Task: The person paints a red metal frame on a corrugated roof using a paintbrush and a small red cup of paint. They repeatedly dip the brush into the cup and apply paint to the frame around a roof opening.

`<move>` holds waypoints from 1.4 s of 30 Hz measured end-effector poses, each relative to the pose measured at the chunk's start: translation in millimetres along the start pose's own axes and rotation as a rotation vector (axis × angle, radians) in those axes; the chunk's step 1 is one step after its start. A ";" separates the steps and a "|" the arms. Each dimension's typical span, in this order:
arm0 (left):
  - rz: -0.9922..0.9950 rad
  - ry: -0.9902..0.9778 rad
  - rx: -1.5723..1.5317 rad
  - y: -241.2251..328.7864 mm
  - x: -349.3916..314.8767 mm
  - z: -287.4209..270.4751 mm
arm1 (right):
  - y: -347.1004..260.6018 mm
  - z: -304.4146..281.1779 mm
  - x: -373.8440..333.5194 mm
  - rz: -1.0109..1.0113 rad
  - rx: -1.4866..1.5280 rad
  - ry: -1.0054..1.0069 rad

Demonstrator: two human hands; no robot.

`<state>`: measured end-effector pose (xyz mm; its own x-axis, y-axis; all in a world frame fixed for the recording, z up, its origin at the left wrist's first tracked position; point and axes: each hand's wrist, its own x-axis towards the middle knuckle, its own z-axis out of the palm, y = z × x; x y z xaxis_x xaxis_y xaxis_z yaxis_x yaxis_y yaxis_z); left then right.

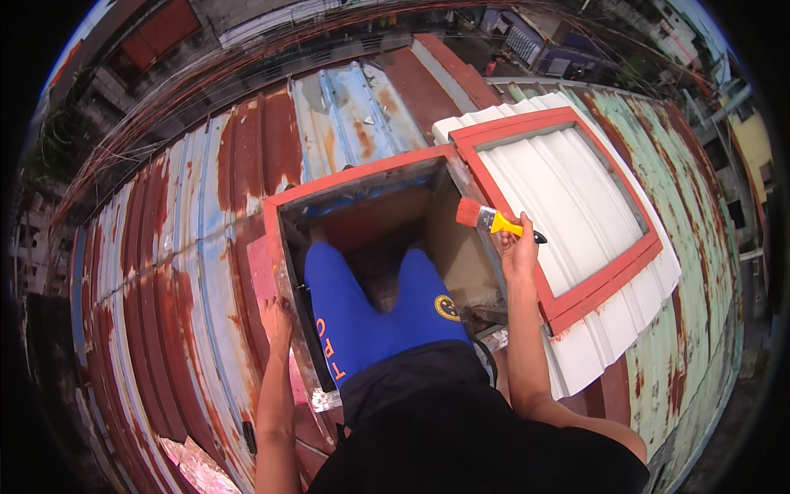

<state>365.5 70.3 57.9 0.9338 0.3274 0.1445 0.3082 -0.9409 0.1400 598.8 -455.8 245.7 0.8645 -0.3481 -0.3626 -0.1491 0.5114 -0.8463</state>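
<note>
My right hand (518, 252) is closed round the handle of a paintbrush (486, 219). The brush has a yellow handle with a black end, a metal ferrule and red-coated bristles, which point left over the edge of a roof opening. Beside the opening's left edge, my left hand (278, 319) rests on the pink-red roof sheet with its fingers apart and nothing in them. A red-painted frame (362, 171) borders the top and left of the opening. My legs, in blue, reach down into it. Right of the brush lies a hatch cover (568, 210) of white corrugated sheet with a red rectangular frame.
Rusty corrugated sheets (193, 239) with raised ribs spread to the left, and pale green rusted ones (658, 198) lie to the right. A crumpled foil-like piece (197, 465) is at lower left. Overhead cables (164, 123) and buildings stand beyond the roof edge.
</note>
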 end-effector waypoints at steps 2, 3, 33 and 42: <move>-0.017 -0.004 -0.001 -1.8 -0.9 -0.1 | 1.3 2.2 -0.5 0.001 -0.008 0.002; -0.014 -0.008 -0.006 -3.0 -0.8 -0.5 | 2.2 2.2 0.0 0.000 -0.010 0.002; 0.091 -0.385 0.165 -30.2 33.4 16.0 | 7.5 -6.0 13.5 0.003 -0.008 -0.007; 0.083 -0.336 0.145 -27.4 28.1 13.0 | 10.8 -6.8 20.7 -0.001 0.032 0.011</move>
<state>385.7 104.2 45.3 0.9568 0.2258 -0.1834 0.2293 -0.9734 -0.0022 611.9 -462.8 226.3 0.8593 -0.3572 -0.3661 -0.1328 0.5354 -0.8341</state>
